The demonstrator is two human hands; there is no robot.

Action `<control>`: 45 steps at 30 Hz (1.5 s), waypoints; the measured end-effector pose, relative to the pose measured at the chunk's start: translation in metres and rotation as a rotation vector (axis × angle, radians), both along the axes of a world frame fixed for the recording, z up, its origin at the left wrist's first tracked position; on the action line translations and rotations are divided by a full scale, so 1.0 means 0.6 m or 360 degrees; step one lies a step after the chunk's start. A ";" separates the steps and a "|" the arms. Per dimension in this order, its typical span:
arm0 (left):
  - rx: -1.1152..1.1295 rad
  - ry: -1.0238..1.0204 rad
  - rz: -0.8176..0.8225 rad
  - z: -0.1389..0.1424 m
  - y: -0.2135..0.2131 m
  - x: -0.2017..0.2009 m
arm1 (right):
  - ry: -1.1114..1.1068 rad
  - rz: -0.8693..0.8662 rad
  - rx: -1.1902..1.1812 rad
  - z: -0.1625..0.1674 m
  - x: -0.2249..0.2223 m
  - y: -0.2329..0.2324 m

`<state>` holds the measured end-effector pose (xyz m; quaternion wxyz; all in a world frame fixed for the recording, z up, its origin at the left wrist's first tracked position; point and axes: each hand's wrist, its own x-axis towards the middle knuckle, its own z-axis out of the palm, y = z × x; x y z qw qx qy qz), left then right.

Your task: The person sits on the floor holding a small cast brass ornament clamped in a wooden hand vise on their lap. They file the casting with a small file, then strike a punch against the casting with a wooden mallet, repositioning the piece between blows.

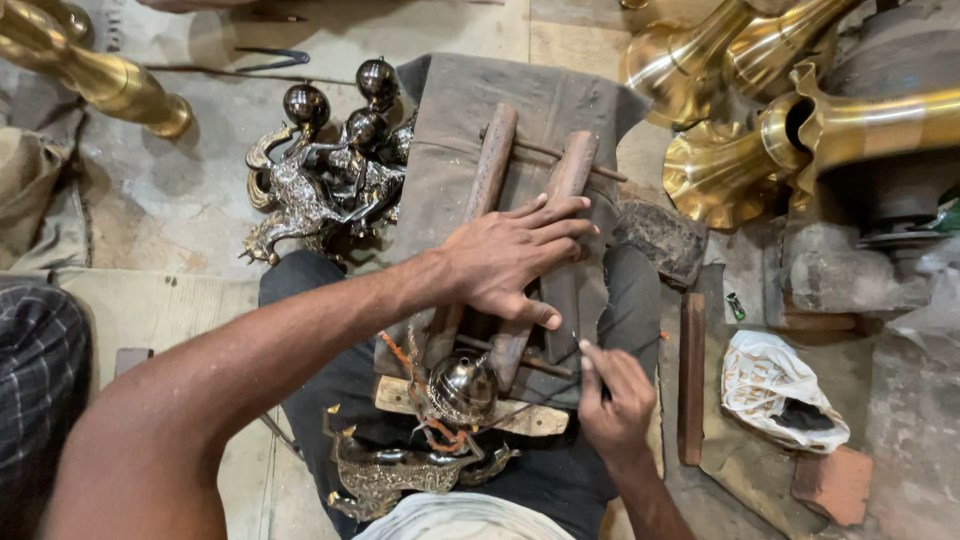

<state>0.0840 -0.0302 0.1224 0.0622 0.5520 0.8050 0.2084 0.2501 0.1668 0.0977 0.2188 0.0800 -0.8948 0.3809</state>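
Head view, looking down over my lap: my left hand (515,258) lies flat, fingers spread fairly wide, pressing on two worn brown wooden bars (530,240) that rest side by side on a grey dusty cloth (450,130) draped across my knees; my right hand (615,405) is pinched narrow, thumb and forefinger closed on a thin dark metal tool (590,352), tip just beside the left thumb; I cannot tell the tool's exact kind. The piece being worked, a dark polished metal ball on an ornate silver-and-brass figure (462,388), sits clamped at the near end of the bars, bound with orange wire, touching the wooden block under it. My read: this is a fine hand-finishing or engraving step, mid-way; the next move would call for steady downward pressure from the left hand and a small, controlled stroke of the tool.

Around: a cluster of similar ornate figures with dark balls (325,165) on the floor to the left; shiny brass trumpet-shaped vessels (740,110) upper right; a crumpled white plastic bag with gold print (770,385) on the floor at right, print too small to tell; a reddish brick piece (835,485) below it; no signs visible.
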 end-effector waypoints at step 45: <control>-0.0022 -0.0180 0.3209 -0.146 -0.503 0.463 | -0.0229 0.0301 -0.0610 0.102 0.113 -0.086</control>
